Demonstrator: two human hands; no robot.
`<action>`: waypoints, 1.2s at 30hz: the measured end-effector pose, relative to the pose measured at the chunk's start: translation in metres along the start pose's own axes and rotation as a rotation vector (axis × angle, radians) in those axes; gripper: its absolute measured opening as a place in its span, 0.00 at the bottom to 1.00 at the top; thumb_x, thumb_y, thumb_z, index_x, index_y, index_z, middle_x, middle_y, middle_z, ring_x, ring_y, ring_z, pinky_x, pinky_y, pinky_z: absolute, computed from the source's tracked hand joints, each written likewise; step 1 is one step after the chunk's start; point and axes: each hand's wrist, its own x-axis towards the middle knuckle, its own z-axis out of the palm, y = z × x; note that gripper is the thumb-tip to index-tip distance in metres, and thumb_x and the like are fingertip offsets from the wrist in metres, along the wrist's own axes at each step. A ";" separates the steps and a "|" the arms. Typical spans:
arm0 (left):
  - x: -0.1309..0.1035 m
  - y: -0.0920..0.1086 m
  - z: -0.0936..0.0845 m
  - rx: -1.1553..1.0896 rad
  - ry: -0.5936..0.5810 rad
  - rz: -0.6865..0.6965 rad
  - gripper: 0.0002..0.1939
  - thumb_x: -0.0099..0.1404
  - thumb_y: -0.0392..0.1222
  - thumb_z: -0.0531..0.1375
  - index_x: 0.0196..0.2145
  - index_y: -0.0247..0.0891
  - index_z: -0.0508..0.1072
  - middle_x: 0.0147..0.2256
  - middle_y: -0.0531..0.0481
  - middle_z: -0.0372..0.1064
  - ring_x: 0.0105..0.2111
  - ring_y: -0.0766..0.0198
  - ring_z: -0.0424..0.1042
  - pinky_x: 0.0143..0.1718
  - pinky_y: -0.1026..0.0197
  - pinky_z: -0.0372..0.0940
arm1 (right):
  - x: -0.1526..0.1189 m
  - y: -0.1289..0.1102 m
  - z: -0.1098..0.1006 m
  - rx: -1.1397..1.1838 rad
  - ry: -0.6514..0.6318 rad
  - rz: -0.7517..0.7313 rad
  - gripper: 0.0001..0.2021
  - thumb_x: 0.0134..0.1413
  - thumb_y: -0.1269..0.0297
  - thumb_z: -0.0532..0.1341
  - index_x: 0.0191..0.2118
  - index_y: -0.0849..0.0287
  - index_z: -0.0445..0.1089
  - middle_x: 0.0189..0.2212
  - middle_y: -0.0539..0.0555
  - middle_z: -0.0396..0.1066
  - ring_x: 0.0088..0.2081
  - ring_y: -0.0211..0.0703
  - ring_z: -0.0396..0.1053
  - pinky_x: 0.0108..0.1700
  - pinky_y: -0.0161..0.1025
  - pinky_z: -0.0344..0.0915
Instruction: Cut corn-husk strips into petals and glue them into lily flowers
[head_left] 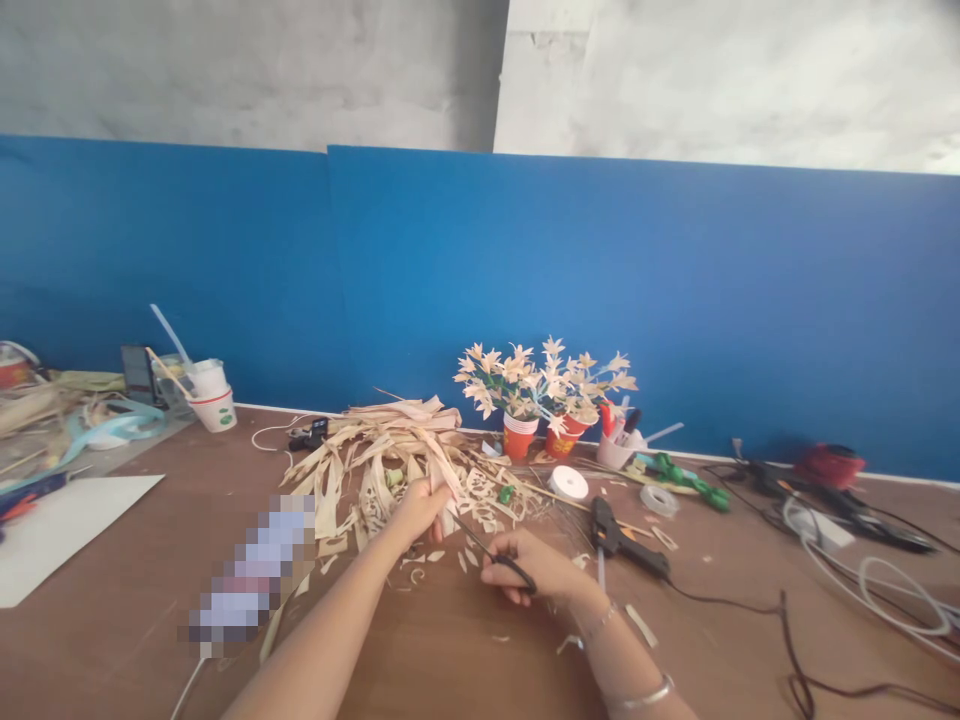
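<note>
My left hand (418, 512) pinches a pale strip of dried husk (445, 474), its fingers closed round the lower part. My right hand (534, 566) grips a pair of dark-handled scissors (513, 574), whose blades point up and left toward the husk strip. Whether the blades touch the strip is too small to tell. Behind and left of my hands spreads a heap of dried husks (337, 462). Small cut scraps (433, 556) lie on the brown table (427, 650) below my left hand.
Pale flowers stand in red paper cups (520, 438). Right of my hands lie a glue gun (624, 542) with a trailing cord, a white tape roll (568, 483) and cables (870, 575). White sheet (71, 530) and paper cup (215, 410) sit left. A blue partition (637, 270) rises behind.
</note>
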 end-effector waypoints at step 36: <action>0.009 -0.007 0.000 0.119 0.273 0.169 0.15 0.59 0.48 0.52 0.20 0.37 0.65 0.16 0.57 0.54 0.18 0.66 0.58 0.21 0.65 0.51 | 0.003 0.003 0.007 0.009 0.011 0.017 0.11 0.45 0.58 0.64 0.29 0.62 0.69 0.12 0.42 0.62 0.13 0.28 0.57 0.15 0.25 0.53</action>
